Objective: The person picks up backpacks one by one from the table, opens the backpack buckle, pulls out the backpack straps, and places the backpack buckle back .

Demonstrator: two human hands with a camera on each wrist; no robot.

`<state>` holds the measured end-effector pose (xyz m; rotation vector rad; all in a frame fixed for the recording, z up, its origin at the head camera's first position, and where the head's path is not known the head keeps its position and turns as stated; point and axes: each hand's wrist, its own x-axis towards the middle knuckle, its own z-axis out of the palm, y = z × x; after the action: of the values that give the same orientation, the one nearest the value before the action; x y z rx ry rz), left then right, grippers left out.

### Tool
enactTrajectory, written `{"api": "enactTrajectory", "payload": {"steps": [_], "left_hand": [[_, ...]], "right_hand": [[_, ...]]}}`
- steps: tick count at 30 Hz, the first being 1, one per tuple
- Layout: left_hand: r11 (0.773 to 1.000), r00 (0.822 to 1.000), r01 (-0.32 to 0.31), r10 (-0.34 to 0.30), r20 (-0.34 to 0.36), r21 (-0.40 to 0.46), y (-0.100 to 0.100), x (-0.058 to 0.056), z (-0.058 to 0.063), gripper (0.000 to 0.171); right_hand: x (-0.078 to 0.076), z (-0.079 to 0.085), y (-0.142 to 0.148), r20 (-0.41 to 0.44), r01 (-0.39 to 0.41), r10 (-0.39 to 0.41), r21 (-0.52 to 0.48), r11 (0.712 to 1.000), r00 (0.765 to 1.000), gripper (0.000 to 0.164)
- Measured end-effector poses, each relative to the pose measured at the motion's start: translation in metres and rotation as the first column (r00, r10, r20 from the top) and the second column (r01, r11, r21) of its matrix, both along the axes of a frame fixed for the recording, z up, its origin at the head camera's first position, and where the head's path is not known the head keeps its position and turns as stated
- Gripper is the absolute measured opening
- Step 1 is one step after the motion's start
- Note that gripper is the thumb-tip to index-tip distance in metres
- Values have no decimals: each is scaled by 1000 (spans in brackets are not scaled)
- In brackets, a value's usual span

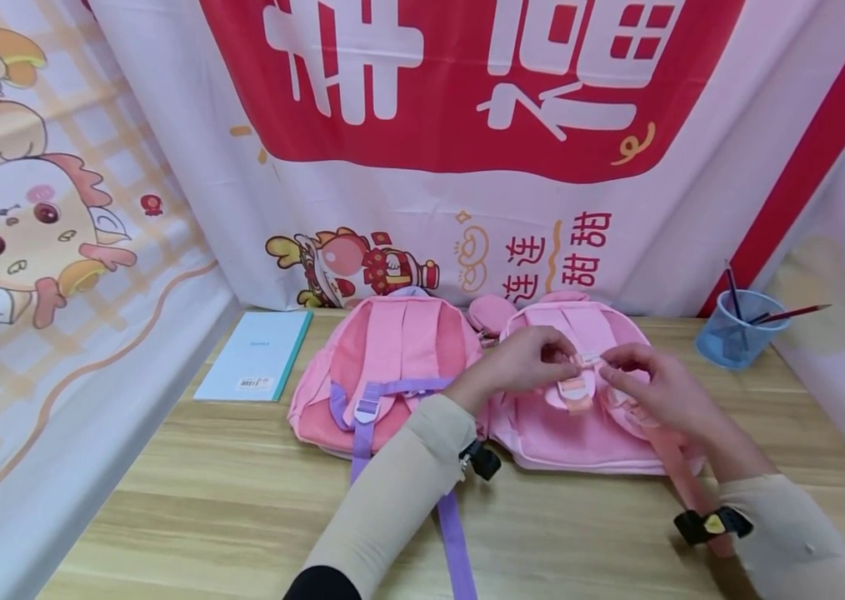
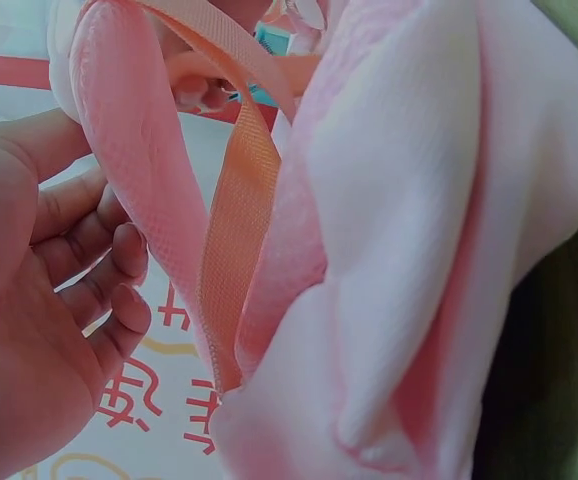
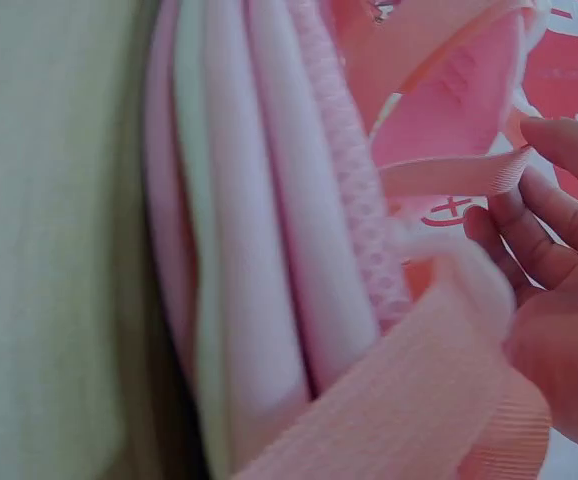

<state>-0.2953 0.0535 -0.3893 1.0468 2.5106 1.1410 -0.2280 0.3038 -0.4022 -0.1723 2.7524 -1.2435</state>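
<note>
Two pink backpacks lie side by side, straps facing up. Both hands work over the right backpack [image 1: 557, 442], which has peach webbing. My left hand [image 1: 527, 362] pinches one of its straps; in the left wrist view its fingers curl at the edge of a padded shoulder strap [image 2: 134, 120]. Between the fingertips of both hands shows a small white buckle [image 1: 591, 358]. With thumb and forefinger, my right hand [image 1: 655, 387] pinches a peach webbing strap [image 3: 449, 176], seen clearly in the right wrist view. Below the left fingers hangs a white strap adjuster [image 1: 574, 388].
The left backpack [image 1: 400, 333] has purple straps [image 1: 455, 542] trailing toward the front. A small round pink pouch [image 1: 492, 315] sits between the bags. At the left lies a light blue notebook [image 1: 250, 354]; at the right stands a blue mesh pen cup [image 1: 739, 333] with pencils.
</note>
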Motion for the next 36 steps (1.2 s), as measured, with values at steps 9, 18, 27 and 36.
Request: {"api": "enactTrajectory", "payload": {"steps": [9,18,27,36], "left_hand": [[1000,1000,15,-15,12,20,0,1,1,21],[999,1000,19,-19,-10,27,1,0,0,23],[999,999,26,-25,-37,25,2,-1,-3,24],[999,993,42,-41,-115,10,2,0,0,23]], "right_hand": [[3,12,4,-25,-2,0,-61,998,1000,50],[0,15,2,47,19,-17,-45,999,999,56],[-4,10,-4,181,91,-61,-165,982,982,56],[-8,14,-6,243,105,-55,-199,974,969,54]]}}
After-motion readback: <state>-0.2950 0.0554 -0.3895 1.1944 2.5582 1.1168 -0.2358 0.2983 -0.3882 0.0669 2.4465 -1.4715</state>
